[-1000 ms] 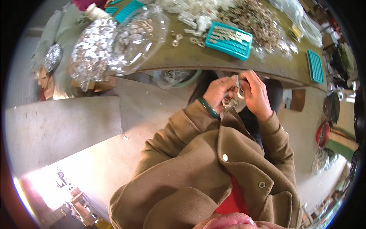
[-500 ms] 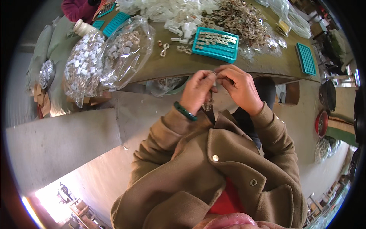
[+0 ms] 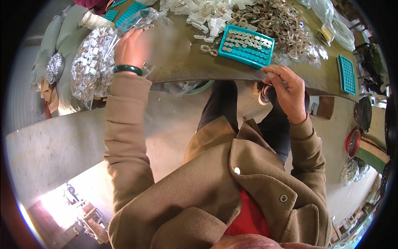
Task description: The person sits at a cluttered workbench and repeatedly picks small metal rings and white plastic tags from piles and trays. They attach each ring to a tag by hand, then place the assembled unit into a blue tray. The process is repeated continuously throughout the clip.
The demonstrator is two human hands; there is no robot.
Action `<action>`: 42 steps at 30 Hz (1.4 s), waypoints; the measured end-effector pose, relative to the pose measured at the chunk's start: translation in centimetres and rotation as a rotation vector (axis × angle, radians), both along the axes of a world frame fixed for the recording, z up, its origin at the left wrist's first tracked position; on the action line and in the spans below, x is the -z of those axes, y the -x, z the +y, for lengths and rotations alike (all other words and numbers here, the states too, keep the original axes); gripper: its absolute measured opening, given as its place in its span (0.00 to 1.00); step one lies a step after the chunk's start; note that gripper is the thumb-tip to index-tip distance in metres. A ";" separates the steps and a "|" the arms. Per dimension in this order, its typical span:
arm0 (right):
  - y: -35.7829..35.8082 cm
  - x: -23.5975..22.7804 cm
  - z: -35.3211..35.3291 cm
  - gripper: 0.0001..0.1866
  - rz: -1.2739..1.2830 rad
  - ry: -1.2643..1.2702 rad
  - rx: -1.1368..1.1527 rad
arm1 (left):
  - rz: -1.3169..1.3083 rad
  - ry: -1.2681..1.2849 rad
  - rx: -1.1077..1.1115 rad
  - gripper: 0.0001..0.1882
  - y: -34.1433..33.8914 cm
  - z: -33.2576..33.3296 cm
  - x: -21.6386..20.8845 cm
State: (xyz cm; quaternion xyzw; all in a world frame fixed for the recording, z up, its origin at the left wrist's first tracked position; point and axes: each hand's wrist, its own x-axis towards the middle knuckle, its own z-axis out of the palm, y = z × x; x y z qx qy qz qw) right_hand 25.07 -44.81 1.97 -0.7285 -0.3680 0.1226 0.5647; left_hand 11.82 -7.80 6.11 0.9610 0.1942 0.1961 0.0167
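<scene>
My left hand (image 3: 127, 52), with a dark green bangle at its wrist, reaches over a clear plastic bag (image 3: 151, 17) at the table's left. Its fingertips are hidden and a smear covers the spot beside them. By the table's front edge, my right hand (image 3: 288, 89) has thumb and forefinger pressed together; what they hold, if anything, is too small to name. Just beyond it lies a turquoise tray (image 3: 241, 60) with rows of small round pale discs in part of its hollows. A looped chain-like piece (image 3: 208, 50) rests left of the tray.
A bag of white blocks (image 3: 92, 58) stands left. Behind the tray are heaped white pieces (image 3: 211, 20) and a brownish tangle of loops (image 3: 273, 23). Another turquoise tray (image 3: 346, 74) sits at the right edge. A purple sleeve (image 3: 93, 5) shows at the far left.
My hands were together at the table's front edge, with a small loop hanging below them. The left has moved left and forward to the bag; the right has moved a little to the right.
</scene>
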 end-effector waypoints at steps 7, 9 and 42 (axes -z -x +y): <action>0.5 -0.4 2.0 0.09 -0.059 0.008 -0.085 | -0.076 0.365 -0.065 0.13 -2.2 -7.3 5.8; 0.8 -0.5 2.4 0.09 -0.095 0.014 -0.122 | -0.085 0.215 -0.147 0.12 -3.1 -7.9 7.1; 7.1 2.1 4.8 0.07 0.286 -0.199 0.150 | -0.373 2.123 0.095 0.02 3.8 -18.9 6.2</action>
